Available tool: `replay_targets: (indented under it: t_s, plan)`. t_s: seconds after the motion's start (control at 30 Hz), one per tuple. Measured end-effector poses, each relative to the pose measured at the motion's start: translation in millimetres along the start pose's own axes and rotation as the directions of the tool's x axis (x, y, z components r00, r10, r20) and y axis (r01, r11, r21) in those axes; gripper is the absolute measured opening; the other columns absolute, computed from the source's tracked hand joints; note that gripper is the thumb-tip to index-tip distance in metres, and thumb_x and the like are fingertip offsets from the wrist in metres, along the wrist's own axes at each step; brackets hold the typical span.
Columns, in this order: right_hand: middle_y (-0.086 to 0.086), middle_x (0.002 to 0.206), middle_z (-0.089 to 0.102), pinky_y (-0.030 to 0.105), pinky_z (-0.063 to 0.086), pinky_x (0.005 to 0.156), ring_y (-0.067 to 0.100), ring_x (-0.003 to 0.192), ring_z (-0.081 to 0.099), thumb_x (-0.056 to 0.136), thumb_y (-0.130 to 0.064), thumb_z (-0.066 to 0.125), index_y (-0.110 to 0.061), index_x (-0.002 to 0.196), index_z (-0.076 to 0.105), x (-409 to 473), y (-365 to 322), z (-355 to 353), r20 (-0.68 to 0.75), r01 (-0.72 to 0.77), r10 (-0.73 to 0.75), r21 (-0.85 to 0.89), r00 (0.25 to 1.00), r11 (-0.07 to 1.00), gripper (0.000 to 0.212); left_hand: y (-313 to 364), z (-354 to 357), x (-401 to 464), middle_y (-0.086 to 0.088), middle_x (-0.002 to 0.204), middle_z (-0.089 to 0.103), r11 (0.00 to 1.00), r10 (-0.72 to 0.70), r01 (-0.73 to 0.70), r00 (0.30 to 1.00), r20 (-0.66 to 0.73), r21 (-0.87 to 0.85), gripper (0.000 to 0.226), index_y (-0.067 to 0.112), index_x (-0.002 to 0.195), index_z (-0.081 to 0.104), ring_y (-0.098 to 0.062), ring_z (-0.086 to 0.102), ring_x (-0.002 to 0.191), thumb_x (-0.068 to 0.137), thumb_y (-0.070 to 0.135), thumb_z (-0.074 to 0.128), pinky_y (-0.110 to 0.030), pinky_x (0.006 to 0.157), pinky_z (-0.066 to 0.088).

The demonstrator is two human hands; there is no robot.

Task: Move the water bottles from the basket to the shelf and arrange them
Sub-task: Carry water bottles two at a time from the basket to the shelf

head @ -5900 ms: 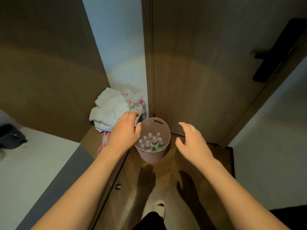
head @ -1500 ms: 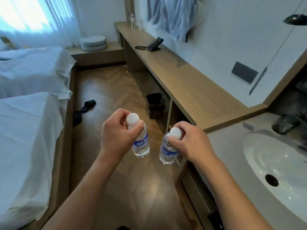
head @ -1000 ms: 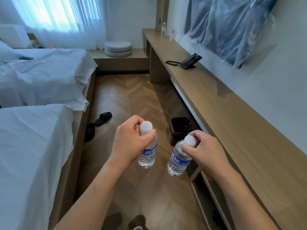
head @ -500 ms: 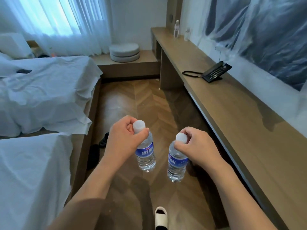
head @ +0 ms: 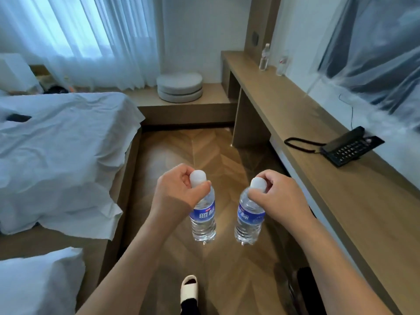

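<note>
My left hand (head: 176, 193) grips a small clear water bottle (head: 203, 220) by its neck, under the white cap; the bottle has a blue label and hangs upright over the floor. A second bottle of the same kind (head: 249, 220) hangs from my right hand (head: 278, 200), held the same way and tilted slightly. The long wooden shelf (head: 354, 201) runs along the wall on my right. Two other bottles (head: 264, 57) stand at its far end. The basket is out of view.
A black desk phone (head: 348, 147) with a coiled cord lies on the shelf. White-sheeted beds (head: 61, 142) fill the left side. Herringbone wood floor (head: 200, 151) runs ahead between bed and shelf. Round grey cushions (head: 179, 87) sit on a low platform by the curtains.
I have walked forward along the shelf with both bottles held in front of me; the phone and the far bottles are closer. Before that my hands took the bottles out of the basket.
</note>
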State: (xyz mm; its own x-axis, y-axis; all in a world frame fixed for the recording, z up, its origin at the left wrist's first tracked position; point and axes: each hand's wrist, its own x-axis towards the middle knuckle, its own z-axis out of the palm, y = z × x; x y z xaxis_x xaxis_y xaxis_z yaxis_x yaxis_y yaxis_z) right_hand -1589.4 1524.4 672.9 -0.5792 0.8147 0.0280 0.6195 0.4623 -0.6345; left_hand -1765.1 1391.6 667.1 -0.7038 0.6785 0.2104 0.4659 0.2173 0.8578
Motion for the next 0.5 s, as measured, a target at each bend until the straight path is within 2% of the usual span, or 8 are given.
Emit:
replay_targets:
  t_s: [0.1,0.23,0.37,0.5]
  plan:
    - [-0.013,0.079,0.062,0.031,0.059,0.066,0.009,0.073,0.063,0.075,-0.041,0.069,-0.03,0.088,0.058,76.8,-25.3,14.4,0.014,-0.017,0.018,-0.042,1.0,0.999,0.021,-7.1,-11.8,89.2,0.011,0.068,0.06,0.997,0.055,-0.056,0.998,0.012,0.047,0.022,0.022,0.079,0.059,-0.009,0.06,0.061,0.076,0.029,0.08,-0.01,0.054,0.04]
    - [-0.013,0.078,0.061,0.027,0.057,0.062,0.008,0.073,0.062,0.076,-0.046,0.068,-0.03,0.087,0.057,169.5,-49.8,17.7,-0.054,-0.013,0.012,-0.029,0.998,0.999,0.022,-1.3,-14.9,200.0,0.015,0.072,0.06,0.985,0.152,-0.152,0.988,0.013,0.086,0.024,0.022,0.086,0.06,-0.004,0.059,0.062,0.075,0.032,0.079,-0.007,0.053,0.038]
    - [-0.011,0.078,0.062,0.025,0.056,0.06,0.01,0.073,0.062,0.076,-0.044,0.068,-0.029,0.088,0.057,255.9,-55.5,30.2,-0.1,-0.035,0.036,0.014,0.994,0.999,0.022,-19.4,4.3,290.9,0.013,0.073,0.061,0.994,0.1,-0.101,0.995,0.027,0.052,0.024,0.025,0.083,0.059,-0.004,0.06,0.063,0.073,0.032,0.079,-0.009,0.051,0.041]
    - [-0.012,0.081,0.061,0.031,0.06,0.066,0.013,0.075,0.064,0.077,-0.048,0.066,-0.028,0.092,0.058,363.5,-50.6,55.5,-0.063,-0.028,0.028,-0.01,0.998,1.0,0.026,-57.9,35.5,387.5,0.009,0.072,0.063,0.999,0.032,-0.033,0.999,0.036,0.039,0.022,0.025,0.08,0.058,-0.009,0.063,0.067,0.074,0.028,0.08,-0.013,0.054,0.047]
